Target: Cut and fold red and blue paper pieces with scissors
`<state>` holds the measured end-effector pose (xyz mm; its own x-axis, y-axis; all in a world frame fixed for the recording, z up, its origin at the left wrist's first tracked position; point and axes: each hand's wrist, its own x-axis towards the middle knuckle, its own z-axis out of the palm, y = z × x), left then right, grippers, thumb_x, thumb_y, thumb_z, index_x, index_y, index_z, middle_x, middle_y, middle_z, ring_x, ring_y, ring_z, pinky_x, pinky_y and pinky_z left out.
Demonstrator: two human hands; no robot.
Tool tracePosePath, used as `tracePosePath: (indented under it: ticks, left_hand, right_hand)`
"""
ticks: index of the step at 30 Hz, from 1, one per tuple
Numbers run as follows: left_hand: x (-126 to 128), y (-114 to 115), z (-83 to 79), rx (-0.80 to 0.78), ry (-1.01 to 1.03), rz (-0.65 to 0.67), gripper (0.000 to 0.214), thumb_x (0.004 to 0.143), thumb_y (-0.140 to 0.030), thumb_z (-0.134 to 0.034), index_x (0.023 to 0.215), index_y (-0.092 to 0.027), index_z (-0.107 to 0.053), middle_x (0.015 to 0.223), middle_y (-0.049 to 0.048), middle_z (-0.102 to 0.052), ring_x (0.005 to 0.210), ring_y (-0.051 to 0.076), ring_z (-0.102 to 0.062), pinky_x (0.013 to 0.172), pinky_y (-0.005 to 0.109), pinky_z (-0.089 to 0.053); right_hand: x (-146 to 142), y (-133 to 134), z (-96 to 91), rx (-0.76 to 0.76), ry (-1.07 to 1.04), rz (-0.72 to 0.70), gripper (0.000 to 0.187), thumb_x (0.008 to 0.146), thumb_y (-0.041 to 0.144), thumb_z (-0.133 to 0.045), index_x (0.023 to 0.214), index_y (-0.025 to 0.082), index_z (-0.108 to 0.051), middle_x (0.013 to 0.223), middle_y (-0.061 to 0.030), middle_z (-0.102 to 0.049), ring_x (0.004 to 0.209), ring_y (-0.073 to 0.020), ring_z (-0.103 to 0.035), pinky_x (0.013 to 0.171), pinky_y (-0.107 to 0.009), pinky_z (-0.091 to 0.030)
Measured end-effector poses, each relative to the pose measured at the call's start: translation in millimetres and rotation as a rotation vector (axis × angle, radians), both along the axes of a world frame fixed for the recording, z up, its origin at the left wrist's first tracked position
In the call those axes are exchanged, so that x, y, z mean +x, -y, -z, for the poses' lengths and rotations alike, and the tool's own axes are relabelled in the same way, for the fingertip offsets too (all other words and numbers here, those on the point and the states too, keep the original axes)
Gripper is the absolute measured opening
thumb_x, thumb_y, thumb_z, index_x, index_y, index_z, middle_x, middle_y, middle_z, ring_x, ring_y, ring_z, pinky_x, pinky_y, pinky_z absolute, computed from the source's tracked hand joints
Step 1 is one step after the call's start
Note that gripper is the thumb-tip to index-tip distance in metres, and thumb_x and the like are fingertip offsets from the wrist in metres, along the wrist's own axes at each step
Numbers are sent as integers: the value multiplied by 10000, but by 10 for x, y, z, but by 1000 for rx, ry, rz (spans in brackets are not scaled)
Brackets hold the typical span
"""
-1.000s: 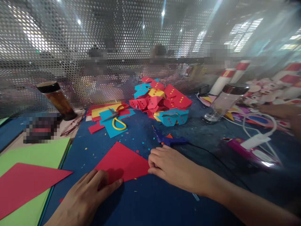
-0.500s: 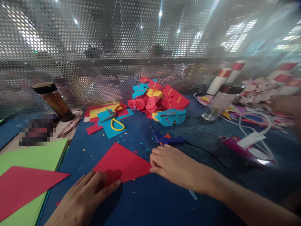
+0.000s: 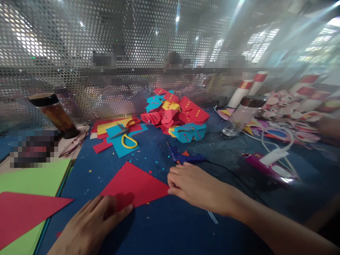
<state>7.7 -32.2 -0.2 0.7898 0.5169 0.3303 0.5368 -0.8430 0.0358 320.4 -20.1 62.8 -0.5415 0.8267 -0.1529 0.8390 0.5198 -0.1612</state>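
A red sheet of paper, shaped like a wide triangle, lies on the blue table top in front of me. My left hand holds its left part down, fingers bent and the thumb along the near edge. At the right corner, my right hand has its fingers curled in and pressed on the paper's tip; the tip itself is hidden. Just beyond that hand rests a blue hot glue gun with its black cord running right. A clear glue stick lies near my right forearm.
Scissors lie on coloured paper sheets at the back left. Behind the glue gun rises a pile of folded paper shapes. Two bottles, one dark and one clear, flank it. A purple power strip sits right.
The view has shifted slightly, so the things on the table appear a little further left. Both hands keep their places on the red paper.
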Motion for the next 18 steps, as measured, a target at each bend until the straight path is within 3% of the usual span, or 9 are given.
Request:
tracePosePath:
  ticks: [18]
  left_hand:
    - [-11, -34, -1, 3, -1, 27, 543, 911, -57, -347, 1346, -321, -537, 820, 18, -641, 666, 134, -644, 607, 194, -564]
  right_hand:
    - [19, 7, -86, -1, 31, -13, 127, 911, 245, -627, 802, 183, -648, 863, -17, -672, 774, -185, -615, 807, -354, -399]
